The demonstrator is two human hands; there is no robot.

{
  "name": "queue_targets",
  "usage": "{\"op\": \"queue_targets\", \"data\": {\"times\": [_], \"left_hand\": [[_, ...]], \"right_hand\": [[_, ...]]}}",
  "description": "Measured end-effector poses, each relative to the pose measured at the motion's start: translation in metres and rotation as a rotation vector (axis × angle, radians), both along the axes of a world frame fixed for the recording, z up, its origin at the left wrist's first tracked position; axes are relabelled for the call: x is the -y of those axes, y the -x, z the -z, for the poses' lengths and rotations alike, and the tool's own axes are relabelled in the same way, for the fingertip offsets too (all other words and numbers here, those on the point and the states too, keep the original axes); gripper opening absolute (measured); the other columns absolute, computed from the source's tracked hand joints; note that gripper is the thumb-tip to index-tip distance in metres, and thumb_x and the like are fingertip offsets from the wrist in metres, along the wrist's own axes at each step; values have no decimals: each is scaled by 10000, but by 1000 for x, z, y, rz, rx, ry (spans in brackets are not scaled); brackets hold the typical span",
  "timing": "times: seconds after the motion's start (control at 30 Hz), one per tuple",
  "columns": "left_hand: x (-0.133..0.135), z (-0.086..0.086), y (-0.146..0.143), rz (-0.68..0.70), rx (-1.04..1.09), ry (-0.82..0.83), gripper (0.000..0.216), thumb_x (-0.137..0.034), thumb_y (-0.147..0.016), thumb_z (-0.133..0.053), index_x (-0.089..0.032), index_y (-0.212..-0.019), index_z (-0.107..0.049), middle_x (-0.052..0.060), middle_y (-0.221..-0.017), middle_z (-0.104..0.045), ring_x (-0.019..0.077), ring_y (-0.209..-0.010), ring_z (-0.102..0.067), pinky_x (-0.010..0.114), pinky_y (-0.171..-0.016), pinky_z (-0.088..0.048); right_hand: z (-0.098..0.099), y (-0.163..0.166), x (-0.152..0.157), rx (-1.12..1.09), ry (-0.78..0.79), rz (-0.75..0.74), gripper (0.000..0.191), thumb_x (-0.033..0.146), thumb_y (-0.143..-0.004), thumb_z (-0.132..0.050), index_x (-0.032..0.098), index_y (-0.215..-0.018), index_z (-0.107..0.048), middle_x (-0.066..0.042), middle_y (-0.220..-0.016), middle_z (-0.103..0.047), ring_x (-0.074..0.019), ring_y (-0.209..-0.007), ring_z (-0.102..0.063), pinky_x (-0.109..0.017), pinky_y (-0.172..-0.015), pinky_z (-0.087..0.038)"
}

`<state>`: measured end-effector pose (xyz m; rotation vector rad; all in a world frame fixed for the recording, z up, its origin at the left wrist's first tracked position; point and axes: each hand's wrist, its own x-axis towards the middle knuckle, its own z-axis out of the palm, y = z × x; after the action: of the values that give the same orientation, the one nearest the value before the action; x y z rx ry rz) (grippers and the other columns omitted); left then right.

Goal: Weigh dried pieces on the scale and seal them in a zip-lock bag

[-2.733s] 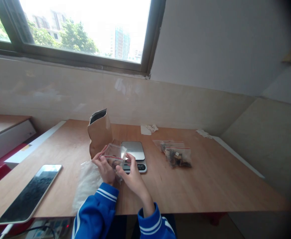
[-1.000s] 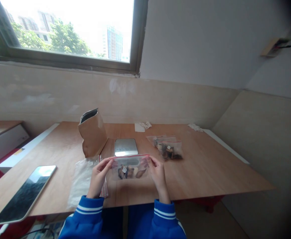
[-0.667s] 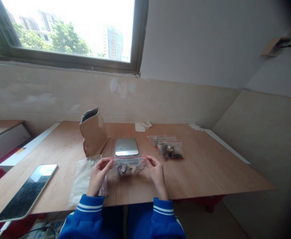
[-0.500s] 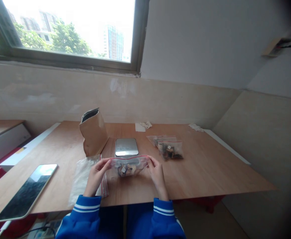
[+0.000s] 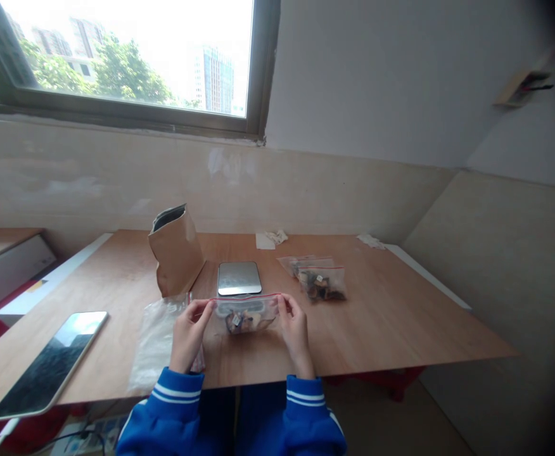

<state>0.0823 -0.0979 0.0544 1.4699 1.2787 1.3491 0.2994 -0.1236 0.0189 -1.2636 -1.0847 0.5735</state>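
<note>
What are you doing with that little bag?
A person in blue sleeves holds a small clear zip bag by its top corners, left hand at one end, right hand at the other. Dark and pale bits sit inside it. Right behind it on the table is a scale, with a brown paper bag open beside it. More filled bags lie to the right, and a tablet lies far left.

Wood table (image 5: 401, 329): paper bag (image 5: 175, 250), scale (image 5: 239, 278), tablet (image 5: 49, 361), filled zip bags (image 5: 318, 282), plastic sheet (image 5: 156, 342).
</note>
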Motion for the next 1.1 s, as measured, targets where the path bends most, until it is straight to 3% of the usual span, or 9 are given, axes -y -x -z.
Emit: {"op": "queue_targets", "data": {"times": [0.37, 0.57, 0.77, 1.1], "left_hand": [[-4, 9, 3, 103, 77, 40, 414, -512, -769, -602, -143, -945, -663, 82, -928, -698, 214, -898, -632, 317, -782, -501], [-3, 8, 0, 78, 66, 4, 325, -470, -729, -665, -153, -793, -634, 61, -836, -689, 197, -833, -633, 324, -814, -488], [-5, 10, 5, 115, 15, -2, 334, -488, -755, -623, -167, -844, -638, 50, -841, -684, 203, -848, -635, 319, -805, -487], [-3, 15, 4, 21, -160, -79, 294, -464, -789, -583, -185, -875, -616, 56, -879, -673, 215, -828, -640, 352, -793, -487]], "right_hand": [[2, -1, -1, -75, 20, -106, 393, 536, -837, -524, 166, -911, -633, -66, -860, -697, -170, -758, -640, -268, -685, -491], [-3, 1, 1, -16, 5, -56, 310, 467, -813, -586, 173, -887, -645, -55, -850, -678, -171, -757, -617, -267, -670, -484], [-6, 0, 3, 52, -35, -10, 275, 440, -812, -588, 174, -836, -651, -36, -804, -653, -163, -739, -597, -268, -682, -468], [-2, 4, 1, 1, -27, -21, 263, 430, -809, -595, 170, -827, -632, -38, -805, -651, -173, -768, -601, -275, -707, -472]]}}
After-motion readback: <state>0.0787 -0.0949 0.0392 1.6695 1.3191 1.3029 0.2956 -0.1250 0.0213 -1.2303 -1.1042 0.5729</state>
